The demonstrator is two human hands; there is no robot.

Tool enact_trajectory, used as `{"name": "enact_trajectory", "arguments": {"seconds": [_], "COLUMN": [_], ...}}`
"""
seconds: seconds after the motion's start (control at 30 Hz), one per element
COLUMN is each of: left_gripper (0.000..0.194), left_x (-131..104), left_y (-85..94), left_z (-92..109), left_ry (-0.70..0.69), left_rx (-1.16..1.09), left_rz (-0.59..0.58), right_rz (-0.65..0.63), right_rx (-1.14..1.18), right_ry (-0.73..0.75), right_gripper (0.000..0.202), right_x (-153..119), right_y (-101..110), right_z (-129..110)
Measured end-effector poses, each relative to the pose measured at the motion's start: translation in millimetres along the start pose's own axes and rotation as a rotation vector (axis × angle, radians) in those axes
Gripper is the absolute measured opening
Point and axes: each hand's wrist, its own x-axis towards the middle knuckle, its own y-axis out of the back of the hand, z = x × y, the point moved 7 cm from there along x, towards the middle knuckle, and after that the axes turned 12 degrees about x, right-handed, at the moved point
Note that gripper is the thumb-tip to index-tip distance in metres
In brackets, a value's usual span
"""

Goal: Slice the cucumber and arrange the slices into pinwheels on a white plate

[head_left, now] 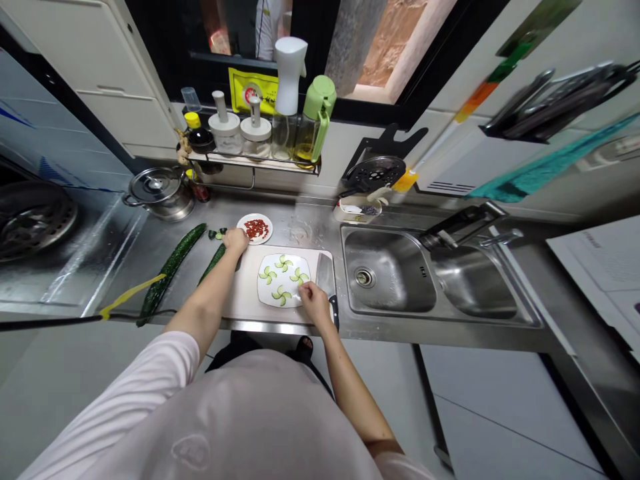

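Note:
A small white plate (241, 223) carries a heap of small dried red pieces that look like goji berries (257, 229). My left hand (236, 241) is closed at its near left rim, the fingertips partly hidden. On a light cutting board (243, 293) lies a squarish white plate (270, 261) with several pinwheels of green cucumber slices (281, 295). Over that plate's right edge, my right hand (314, 301) has thumb and fingers pinched together; anything between them is too small to make out. A cleaver (325, 275) lies along the board's right side, its black handle towards me.
Left of the board lie a whole cucumber (173, 272), a cut cucumber (213, 261) and dark green scraps (216, 234). A steel pot (163, 193) stands behind them. The double sink (395, 267) is to the right. Bottles and jars fill a wall shelf (255, 158).

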Motion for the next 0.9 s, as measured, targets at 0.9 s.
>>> {"name": "enact_trajectory", "arguments": {"seconds": [0.9], "left_gripper": [0.018], "left_x": [-28], "left_y": [-6.8], "left_z": [26], "left_ry": [0.082], "left_rx": [-1.081], "left_rz": [-0.169], "right_rz": [0.016], "right_rx": [0.069], "right_ry": [0.072], "right_gripper": [0.029], "right_x": [17], "right_y": [3], "right_z": [-14]}}
